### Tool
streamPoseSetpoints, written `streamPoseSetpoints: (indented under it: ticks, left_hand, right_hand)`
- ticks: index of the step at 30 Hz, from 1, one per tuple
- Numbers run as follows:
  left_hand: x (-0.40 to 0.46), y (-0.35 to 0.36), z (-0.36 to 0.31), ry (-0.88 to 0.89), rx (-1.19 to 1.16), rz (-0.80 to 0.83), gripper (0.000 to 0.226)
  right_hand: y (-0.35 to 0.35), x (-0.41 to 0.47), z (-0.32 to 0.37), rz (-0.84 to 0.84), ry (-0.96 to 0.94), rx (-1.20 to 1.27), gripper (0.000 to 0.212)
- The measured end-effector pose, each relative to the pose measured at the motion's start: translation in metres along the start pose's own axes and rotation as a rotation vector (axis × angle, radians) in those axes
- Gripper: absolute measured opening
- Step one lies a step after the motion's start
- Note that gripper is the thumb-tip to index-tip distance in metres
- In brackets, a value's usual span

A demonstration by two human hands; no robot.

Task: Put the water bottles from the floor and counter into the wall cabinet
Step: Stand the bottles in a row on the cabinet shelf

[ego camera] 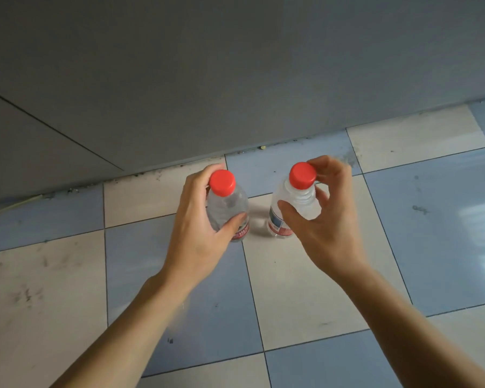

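Both hands are closed high on a bottle, my left hand (199,219) around the left bottle (228,208) and my right hand (319,217) pinching the right bottle (294,208) near its cap, so I can carry two from the floor (431,219) together.

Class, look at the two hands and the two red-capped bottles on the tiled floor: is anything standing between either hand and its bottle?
Nothing visible does. The left hand already wraps the left bottle, and the right hand has its fingers round the right bottle. Only bare floor lies around them. The wall cabinet is out of view.
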State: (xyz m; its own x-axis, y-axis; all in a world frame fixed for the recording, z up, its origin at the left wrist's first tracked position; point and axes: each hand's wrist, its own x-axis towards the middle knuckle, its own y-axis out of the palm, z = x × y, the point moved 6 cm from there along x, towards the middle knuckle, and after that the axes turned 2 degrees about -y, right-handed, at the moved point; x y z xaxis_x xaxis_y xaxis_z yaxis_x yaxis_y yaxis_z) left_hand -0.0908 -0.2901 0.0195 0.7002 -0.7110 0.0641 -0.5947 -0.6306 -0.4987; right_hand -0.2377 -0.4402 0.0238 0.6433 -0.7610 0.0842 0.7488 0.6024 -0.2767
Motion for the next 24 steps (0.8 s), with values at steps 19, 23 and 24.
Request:
streamPoseSetpoints:
  ticks: [19,23,24]
  left_hand:
    - [-0.042,0.02,0.056,-0.213,0.024,0.008,0.084]
    - [-0.048,0.033,0.077,-0.336,-0.003,-0.003,0.079]
    - [-0.047,0.035,0.079,-0.35,-0.018,-0.017,0.077]
  right_hand:
    - [0.013,-0.044,-0.071,0.103,0.183,-0.025,0.087]
    - [0.019,-0.043,-0.093,0.123,0.228,-0.071,0.071]
    - [0.019,-0.041,-0.094,0.112,0.235,-0.076,0.067]
